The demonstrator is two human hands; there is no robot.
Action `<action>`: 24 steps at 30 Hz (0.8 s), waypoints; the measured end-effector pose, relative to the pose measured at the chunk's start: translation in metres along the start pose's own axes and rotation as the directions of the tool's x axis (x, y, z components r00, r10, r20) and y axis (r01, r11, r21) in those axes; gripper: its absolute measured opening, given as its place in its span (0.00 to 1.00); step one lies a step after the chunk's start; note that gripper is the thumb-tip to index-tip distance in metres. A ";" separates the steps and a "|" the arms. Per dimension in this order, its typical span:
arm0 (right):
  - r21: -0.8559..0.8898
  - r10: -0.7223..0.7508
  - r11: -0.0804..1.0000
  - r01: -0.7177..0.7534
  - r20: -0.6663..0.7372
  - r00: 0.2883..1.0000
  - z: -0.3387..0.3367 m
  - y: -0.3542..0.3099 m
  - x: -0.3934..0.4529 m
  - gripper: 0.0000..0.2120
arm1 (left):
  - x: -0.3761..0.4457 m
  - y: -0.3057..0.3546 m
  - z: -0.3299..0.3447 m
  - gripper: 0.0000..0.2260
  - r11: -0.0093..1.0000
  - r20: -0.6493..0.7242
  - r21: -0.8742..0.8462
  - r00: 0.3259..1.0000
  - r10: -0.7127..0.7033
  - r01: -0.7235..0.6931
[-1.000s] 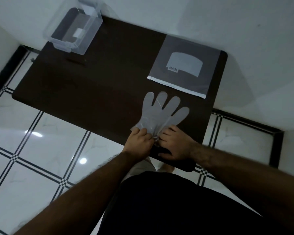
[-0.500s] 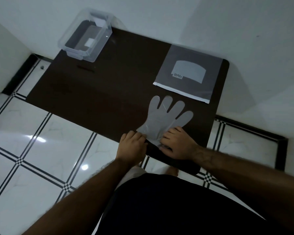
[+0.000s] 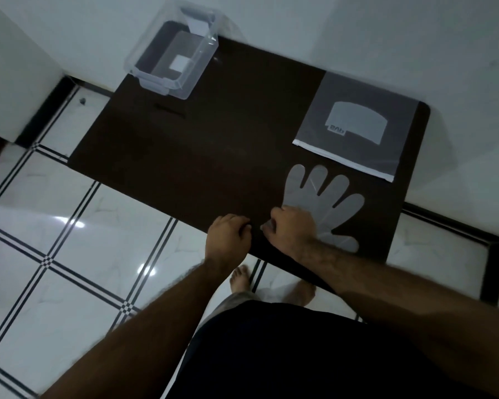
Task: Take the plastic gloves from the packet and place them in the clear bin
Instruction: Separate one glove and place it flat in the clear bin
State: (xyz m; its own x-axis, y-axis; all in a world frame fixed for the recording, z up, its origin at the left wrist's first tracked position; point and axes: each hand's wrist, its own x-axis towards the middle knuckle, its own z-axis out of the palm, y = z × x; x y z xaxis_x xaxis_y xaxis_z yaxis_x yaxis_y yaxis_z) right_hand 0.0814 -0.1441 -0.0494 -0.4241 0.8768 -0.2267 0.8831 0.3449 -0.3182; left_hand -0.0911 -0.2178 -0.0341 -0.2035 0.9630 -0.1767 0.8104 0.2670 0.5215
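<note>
At the near edge of the dark worktop (image 3: 213, 145), the left hand (image 3: 228, 240) rests curled into a loose fist; whether anything lies inside it cannot be told. Just beside it, apart by a narrow gap, the right hand (image 3: 293, 230) lies palm-down on the cuff end of the plastic glove (image 3: 323, 200), its fingertips pinching a small corner of film at the glove's left edge. The glove lies flat toward the near right corner, its fingers spread and pointing away. Beyond the glove's fingertips, near but not touching, the packet (image 3: 357, 128) lies flat at the far right corner. The clear bin (image 3: 172, 53) stands well apart at the far left corner, overhanging the far edge, open, with something pale and flat on its floor.

The film looks thin and clingy, so a pinch on one corner may slip, or lift only one layer if several gloves are stacked. A light glove may also trail or drift during the long carry and miss the bin.
</note>
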 end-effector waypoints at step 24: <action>0.094 0.001 0.996 0.001 -0.025 1.000 -0.002 0.004 -0.010 0.09 | 0.030 0.010 0.007 0.05 0.854 0.254 -0.346 0.915 -0.314 0.389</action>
State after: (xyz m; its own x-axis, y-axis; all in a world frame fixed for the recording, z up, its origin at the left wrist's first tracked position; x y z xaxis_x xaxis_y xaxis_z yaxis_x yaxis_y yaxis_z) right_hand 0.0895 -0.1506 -0.0463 -0.4178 0.8854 -0.2038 0.8599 0.3129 -0.4034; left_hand -0.0856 -0.1862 -0.0400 -0.3011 0.7875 -0.5378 0.4224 0.6158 0.6652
